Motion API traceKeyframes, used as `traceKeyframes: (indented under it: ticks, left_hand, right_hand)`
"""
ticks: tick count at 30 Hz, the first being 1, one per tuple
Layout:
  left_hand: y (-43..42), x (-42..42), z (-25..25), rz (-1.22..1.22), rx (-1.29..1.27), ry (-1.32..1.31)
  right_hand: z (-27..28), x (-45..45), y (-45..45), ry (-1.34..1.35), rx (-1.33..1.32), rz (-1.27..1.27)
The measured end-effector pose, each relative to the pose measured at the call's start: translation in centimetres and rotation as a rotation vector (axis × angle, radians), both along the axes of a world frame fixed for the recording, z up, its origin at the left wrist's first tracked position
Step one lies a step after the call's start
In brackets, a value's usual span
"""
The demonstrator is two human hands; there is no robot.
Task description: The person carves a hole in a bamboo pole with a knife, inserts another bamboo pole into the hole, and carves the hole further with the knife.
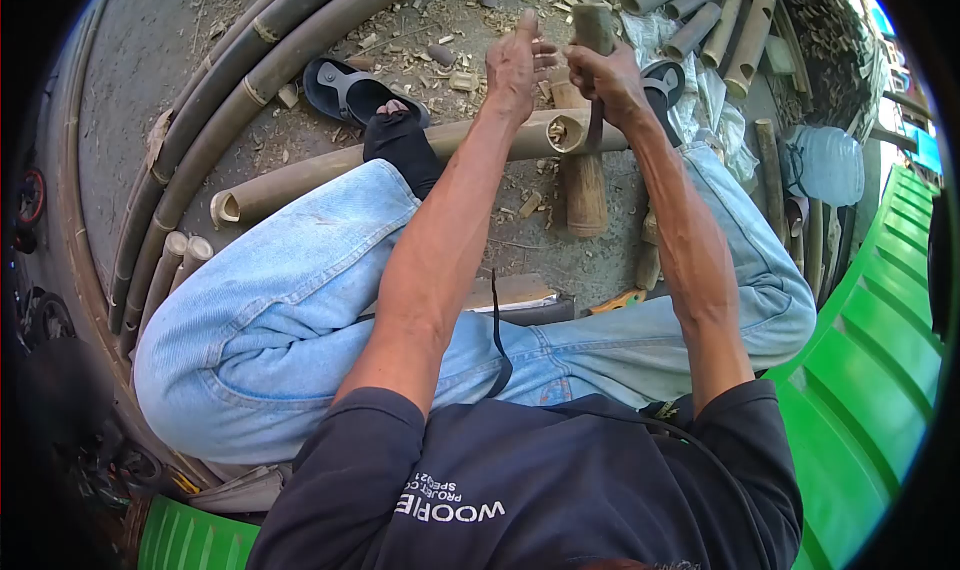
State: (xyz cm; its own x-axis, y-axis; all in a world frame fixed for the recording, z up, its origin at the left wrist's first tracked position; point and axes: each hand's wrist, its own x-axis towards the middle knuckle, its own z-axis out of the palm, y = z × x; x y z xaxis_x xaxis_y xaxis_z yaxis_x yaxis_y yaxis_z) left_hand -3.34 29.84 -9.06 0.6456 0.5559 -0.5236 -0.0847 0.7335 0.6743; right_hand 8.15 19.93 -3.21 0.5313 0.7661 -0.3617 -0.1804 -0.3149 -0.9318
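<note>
Bamboo lengths [215, 95], long and dark, curve along the far left of the notched pole [330, 173], which lies crosswise on the ground [480, 232] in front of the person. Its left end is open, and a sandal [332, 85] sits just beyond that end's half. Farther right, the left hand [515, 65] hovers above the far side of the notched pole—open, thumb raised, fingers spread toward the right, holding nothing.

Beside it, the right hand [606, 75] is closed around a tool [596, 130]: a thick wooden part rises above the fist, and a dark, narrow blade points down to the notched pole, just right of the cut opening [565, 133], where pale chips show. A short log [585, 195] runs under the notched pole here, nearly at right angles to it. Loose wood chips [463, 81] are scattered beyond.

Right of the notched pole are a crumpled white sack [708, 100] and, above it, cut bamboo pieces [692, 32]. A clear plastic container [825, 165] stands farther right, near a green ribbed surface [865, 360].
</note>
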Motion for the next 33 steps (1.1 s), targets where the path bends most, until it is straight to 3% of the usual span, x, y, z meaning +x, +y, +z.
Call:
traceKeyframes:
  ticks: [2, 3, 5, 6, 9, 12, 13, 17, 18, 20, 22, 25, 26, 27, 29, 31, 33]
  left_hand:
    - [1.0, 0.3, 0.8, 0.238, -0.002, -0.097]
    - [1.2, 0.4, 0.5, 0.245, -0.011, -0.091]
    - [1.5, 0.9, -0.3, 0.439, 0.373, 0.194]
    - [1.1, 0.8, -0.1, 0.48, 0.369, 0.317]
    - [1.4, 1.2, -2.6, 0.441, 0.39, 0.525]
    - [1.5, 2.7, -4.9, 0.334, 0.413, 0.259]
    - [1.9, 3.1, -5.0, 0.275, 0.446, 0.132]
    - [2.4, 5.5, -6.9, 0.081, 0.482, 0.051]
    - [2.6, 6.4, -8.4, 0.044, 0.712, 0.156]
    - [3.0, 6.8, -6.7, -0.114, 0.71, 0.095]
    - [3.1, 7.9, -4.9, -0.284, 0.793, 0.064]
    - [1.1, 10.8, -4.5, -0.281, 0.76, -0.026]
    - [0.1, 11.2, -3.3, -0.27, 0.526, -0.096]
    - [-0.1, 11.1, -2.4, -0.273, 0.523, -0.099]
    - [-0.5, 11.1, -1.4, -0.514, 0.723, -0.231]
    - [-1.9, 11.8, -0.5, -0.589, 0.754, -0.2]
    - [-3.9, 12.1, -0.7, -0.771, 0.844, -0.249]
  right_hand:
    - [-1.3, -1.2, 2.4, -0.104, -0.12, 0.139]
    - [-1.6, -1.5, 3.5, -0.161, -0.166, 0.241]
    - [-4.1, -1.2, 5.2, -0.184, -0.307, 0.381]
    - [-5.6, -1.4, 5.9, -0.279, -0.252, 0.465]
    - [-7.1, -1.5, 6.6, -0.368, -0.228, 0.569]
    - [-8.1, -0.6, 5.5, -0.49, -0.341, 0.526]
    - [-7.6, -0.4, 5.6, -0.532, -0.356, 0.45]
    - [-8.3, 0.2, 4.4, -0.658, -0.315, 0.274]
    - [-8.5, 0.3, 4.3, -0.657, -0.313, 0.275]
    - [-8.2, -0.2, 3.4, -0.754, -0.253, 0.037]
    - [-7.9, 0.1, 2.6, -0.825, -0.209, -0.015]
    - [-6.9, -0.3, 1.0, -0.937, -0.275, -0.102]
    - [-7.0, -0.1, 0.5, -1.054, -0.252, -0.148]
    - [-7.1, 0.1, 0.0, -1.171, -0.229, -0.198]
    - [-8.6, 0.5, -2.0, -1.184, -0.27, -0.278]
    - [-9.8, 0.9, -4.1, -0.892, -0.249, -0.512]
    - [-10.8, 0.4, -5.8, -0.891, -0.214, -0.535]
